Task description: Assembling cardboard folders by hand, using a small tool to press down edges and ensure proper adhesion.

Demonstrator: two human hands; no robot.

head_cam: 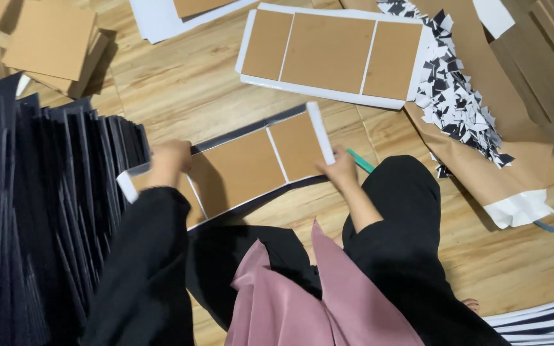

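A sheet with brown cardboard panels glued on it [245, 168] lies on the wooden floor in front of my knees; its borders are white and its outer face dark. My left hand [169, 159] presses on the sheet's left end, beside a folded-up white flap. My right hand [340, 168] holds the white flap at the sheet's right end, folded up over the cardboard. A teal stick-like tool [360, 160] lies on the floor just right of that hand, partly hidden.
A stack of dark finished covers [52, 192] fans out at the left. Another white sheet with three brown panels [335, 54] lies farther back. Brown paper holding black and white offcuts [460, 102] sits at the right. Cardboard pieces [52, 41] lie far left.
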